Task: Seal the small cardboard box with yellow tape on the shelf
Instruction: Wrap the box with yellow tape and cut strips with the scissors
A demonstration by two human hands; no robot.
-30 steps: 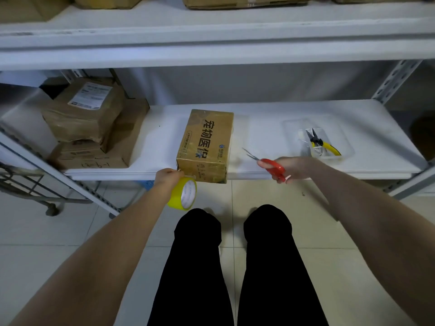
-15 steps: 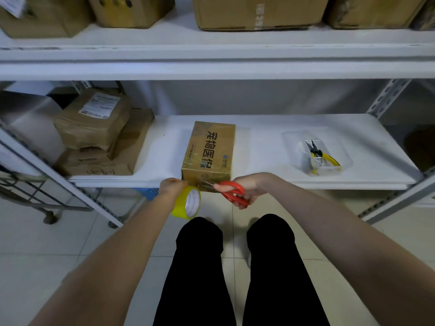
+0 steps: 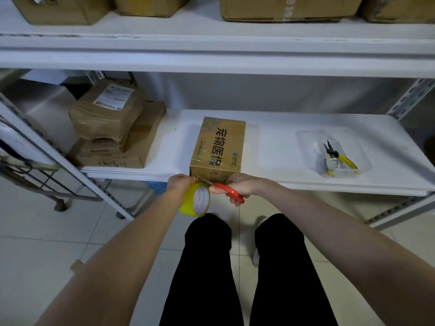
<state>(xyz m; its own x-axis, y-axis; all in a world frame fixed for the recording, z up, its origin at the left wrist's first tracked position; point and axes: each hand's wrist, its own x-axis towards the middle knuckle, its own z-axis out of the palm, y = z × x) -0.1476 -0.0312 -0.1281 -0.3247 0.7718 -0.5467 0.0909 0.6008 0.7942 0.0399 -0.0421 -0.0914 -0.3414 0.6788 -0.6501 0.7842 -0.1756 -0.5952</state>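
Observation:
A small cardboard box (image 3: pixel 220 143) with dark printed characters stands at the front edge of the white lower shelf (image 3: pixel 282 142). My left hand (image 3: pixel 179 182) grips a roll of yellow tape (image 3: pixel 195 200) just below the box's front left corner. My right hand (image 3: pixel 239 185) holds red-handled scissors (image 3: pixel 227 189). Their blades point left and meet the tape strip between the roll and the box's front face.
Stacked brown parcels (image 3: pixel 113 123) sit at the left of the shelf. A clear tray (image 3: pixel 334 151) with yellow-handled pliers (image 3: pixel 339 156) lies at the right. Larger cartons (image 3: pixel 289 7) fill the upper shelf. My black-trousered legs stand on the tiled floor below.
My right hand has swung the scissors left from the shelf's open stretch to the box's front corner, beside the tape roll. The left hand has stayed put with the roll.

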